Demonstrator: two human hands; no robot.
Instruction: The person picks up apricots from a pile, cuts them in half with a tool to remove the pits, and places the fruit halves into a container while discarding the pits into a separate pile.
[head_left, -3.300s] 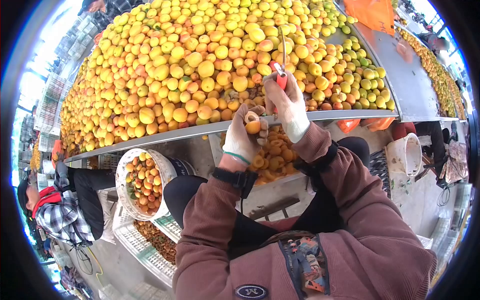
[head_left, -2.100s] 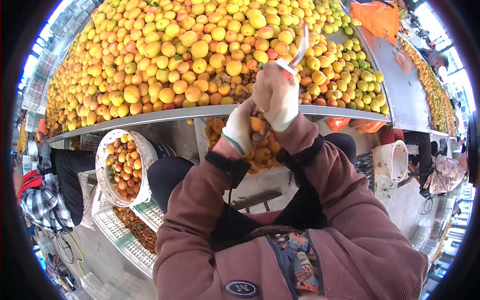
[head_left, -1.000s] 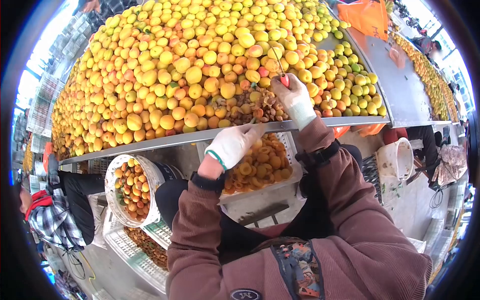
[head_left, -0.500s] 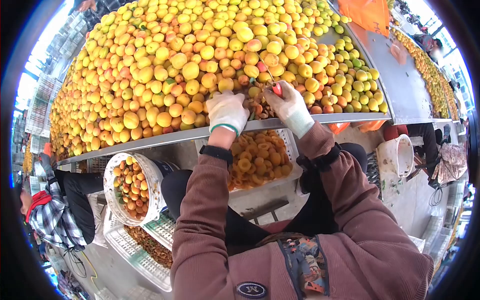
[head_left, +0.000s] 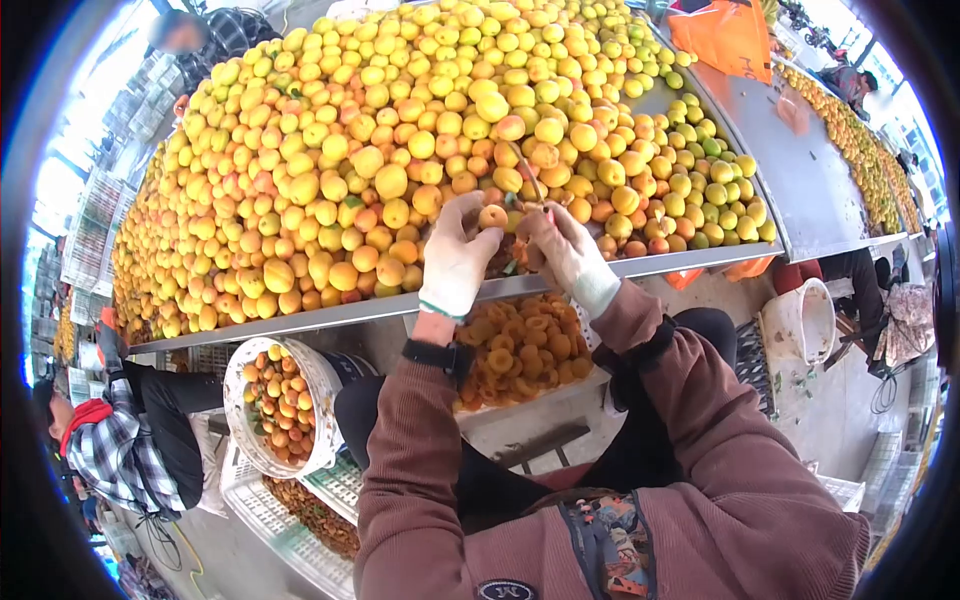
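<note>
My left hand [head_left: 458,262], in a whitish glove, grips an apricot [head_left: 493,216] between thumb and fingers, just above the table's front edge. Close beside it, my gloved right hand [head_left: 572,258] is closed around a small red-handled knife [head_left: 548,211]; only a bit of red shows, and its blade cannot be made out. Behind both hands spreads a large heap of yellow and orange apricots [head_left: 330,180]. Directly below, under the metal rim, a white crate [head_left: 592,388] holds halved, pitted apricots [head_left: 525,350].
A white bucket [head_left: 335,400] of apricots stands at left, above a crate of brown pits [head_left: 310,515]. A person in a checked shirt [head_left: 115,450] sits at far left. Orange bags [head_left: 725,40] lie on the metal table [head_left: 810,170] at right, and a white pail [head_left: 800,320] stands below.
My left hand has risen from the heap's edge and turned, now showing an apricot in its fingers. My right hand has lowered slightly towards it, with less of the red handle visible.
</note>
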